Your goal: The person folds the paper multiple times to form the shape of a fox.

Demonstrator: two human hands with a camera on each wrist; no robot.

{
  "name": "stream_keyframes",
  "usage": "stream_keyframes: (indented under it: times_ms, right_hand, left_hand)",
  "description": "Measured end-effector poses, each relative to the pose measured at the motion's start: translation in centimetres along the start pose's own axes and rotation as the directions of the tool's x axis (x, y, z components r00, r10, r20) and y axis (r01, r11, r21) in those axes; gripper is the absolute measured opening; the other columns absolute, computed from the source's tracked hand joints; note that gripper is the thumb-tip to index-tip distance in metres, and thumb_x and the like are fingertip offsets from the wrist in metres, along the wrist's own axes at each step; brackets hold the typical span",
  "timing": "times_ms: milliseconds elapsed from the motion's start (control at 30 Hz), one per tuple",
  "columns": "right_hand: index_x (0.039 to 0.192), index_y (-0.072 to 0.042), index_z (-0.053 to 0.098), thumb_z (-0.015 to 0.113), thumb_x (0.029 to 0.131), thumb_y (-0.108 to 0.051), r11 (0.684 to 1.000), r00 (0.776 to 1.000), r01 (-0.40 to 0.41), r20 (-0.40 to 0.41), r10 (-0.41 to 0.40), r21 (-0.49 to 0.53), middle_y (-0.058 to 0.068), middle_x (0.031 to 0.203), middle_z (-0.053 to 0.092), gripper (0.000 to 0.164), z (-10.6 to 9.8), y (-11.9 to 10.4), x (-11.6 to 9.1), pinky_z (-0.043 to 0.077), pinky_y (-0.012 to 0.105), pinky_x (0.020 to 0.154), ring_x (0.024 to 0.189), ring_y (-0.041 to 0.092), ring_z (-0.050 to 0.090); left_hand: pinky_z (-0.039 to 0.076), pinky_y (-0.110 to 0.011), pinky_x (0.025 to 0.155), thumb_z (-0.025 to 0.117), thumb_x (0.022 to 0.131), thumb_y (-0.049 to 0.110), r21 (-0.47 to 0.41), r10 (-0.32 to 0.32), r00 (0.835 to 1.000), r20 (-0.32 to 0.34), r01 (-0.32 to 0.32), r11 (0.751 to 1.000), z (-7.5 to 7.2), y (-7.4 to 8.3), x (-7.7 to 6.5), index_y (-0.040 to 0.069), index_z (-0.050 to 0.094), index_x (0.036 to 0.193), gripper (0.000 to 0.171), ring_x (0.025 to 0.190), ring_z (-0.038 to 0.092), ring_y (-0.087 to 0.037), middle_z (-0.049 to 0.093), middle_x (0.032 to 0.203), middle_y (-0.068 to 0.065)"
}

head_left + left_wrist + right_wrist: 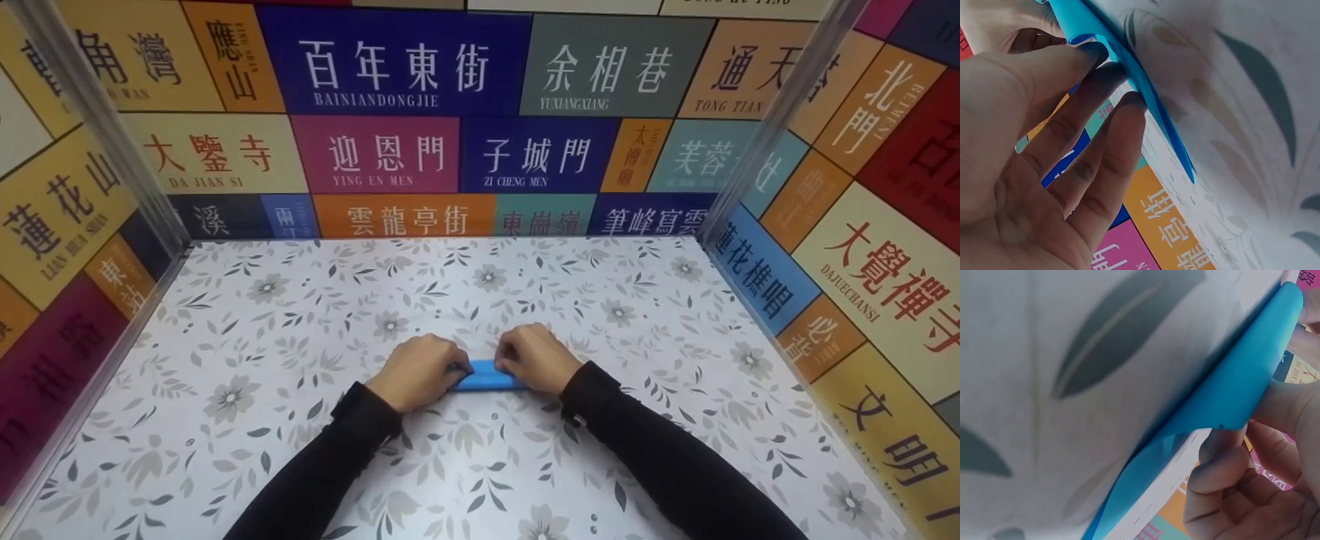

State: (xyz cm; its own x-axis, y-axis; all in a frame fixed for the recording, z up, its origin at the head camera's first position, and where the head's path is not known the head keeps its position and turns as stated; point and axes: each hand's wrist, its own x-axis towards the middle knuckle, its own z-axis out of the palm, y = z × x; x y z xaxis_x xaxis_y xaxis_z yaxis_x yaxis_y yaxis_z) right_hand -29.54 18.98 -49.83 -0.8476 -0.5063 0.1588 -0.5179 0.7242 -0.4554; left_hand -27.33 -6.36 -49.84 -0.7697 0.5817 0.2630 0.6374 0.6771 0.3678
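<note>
A blue sheet of paper [486, 369], curled or folded over into a narrow strip, lies crosswise on the table in front of me. My left hand [421, 369] pinches its left part, and in the left wrist view the thumb and fingers meet at the paper's edge. At the other end, my right hand [536, 358] holds the paper between thumb and curled fingers. The right wrist view shows the blue paper [1230, 391] bent over in a rounded fold, its loose edge lifted open toward the lower left. Both hands partly cover the strip in the head view.
White cloth with grey leaves and flowers covers the table [300, 315]. Panels with coloured Chinese place-name signs [375, 150] stand at the back and both sides, with clear-edged corner posts [780, 127] between them.
</note>
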Motion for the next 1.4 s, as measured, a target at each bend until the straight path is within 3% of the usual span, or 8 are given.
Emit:
stream_keyframes:
  times_ms: [267, 567, 867, 1200, 1400]
  right_hand:
    - [0.090, -0.009, 0.087, 0.090, 0.094, -0.002, 1.000, 0.999, 0.021, 0.024, -0.021, 0.011, 0.001, 0.080, 0.082, 0.008, 0.0, 0.3, 0.4, 0.058, 0.029, 0.073, 0.072, 0.008, 0.065]
    - [0.089, -0.009, 0.088, 0.090, 0.093, 0.000, 0.999, 0.999, 0.015, 0.028, -0.016, 0.030, 0.001, 0.080, 0.084, 0.009, -0.1, 0.6, 0.5, 0.059, 0.028, 0.073, 0.071, 0.007, 0.068]
    - [0.089, -0.009, 0.088, 0.091, 0.092, -0.001, 0.999, 0.999, 0.006, 0.036, -0.007, 0.039, 0.002, 0.081, 0.085, 0.010, -0.1, 0.6, 0.6, 0.061, 0.028, 0.074, 0.071, 0.006, 0.068]
    - [0.089, -0.009, 0.089, 0.091, 0.093, -0.002, 0.999, 0.999, -0.001, 0.032, -0.001, 0.048, 0.001, 0.081, 0.086, 0.009, -0.2, 0.8, 0.6, 0.058, 0.025, 0.073, 0.072, 0.004, 0.066]
    - [0.090, -0.008, 0.089, 0.091, 0.094, -0.002, 0.998, 0.999, -0.016, 0.046, 0.013, 0.055, 0.001, 0.082, 0.086, 0.008, -0.2, 0.8, 0.6, 0.057, 0.024, 0.072, 0.071, 0.003, 0.065]
  left_hand:
    - [0.068, -0.046, 0.085, 0.088, 0.103, 0.020, -0.045, -0.040, 0.999, 0.023, 0.041, 0.998, 0.0, 0.1, 0.9, 0.019, 0.093, 0.110, 0.008, 0.096, 0.084, -0.023, 0.091, 0.108, 0.000]
    - [0.063, -0.040, 0.076, 0.089, 0.101, 0.019, -0.057, 0.003, 0.998, 0.056, 0.001, 0.998, 0.2, 1.1, 2.2, 0.019, 0.092, 0.100, 0.003, 0.085, 0.076, -0.019, 0.088, 0.099, 0.000]
    - [0.067, -0.044, 0.087, 0.094, 0.097, 0.017, -0.105, -0.008, 0.994, 0.107, 0.019, 0.994, 1.2, 1.7, 2.7, 0.017, 0.090, 0.093, 0.005, 0.093, 0.079, -0.024, 0.087, 0.096, -0.002]
    - [0.050, -0.026, 0.067, 0.097, 0.093, 0.017, -0.231, -0.061, 0.991, 0.123, 0.088, 0.969, 1.6, 1.7, 2.6, 0.011, 0.085, 0.083, 0.017, 0.067, 0.059, -0.008, 0.079, 0.077, -0.001]
    - [0.051, -0.027, 0.067, 0.101, 0.090, 0.019, -0.225, -0.071, 0.991, 0.116, 0.095, 0.970, 1.7, 1.7, 2.6, 0.011, 0.085, 0.081, 0.020, 0.066, 0.058, -0.008, 0.079, 0.074, 0.000]
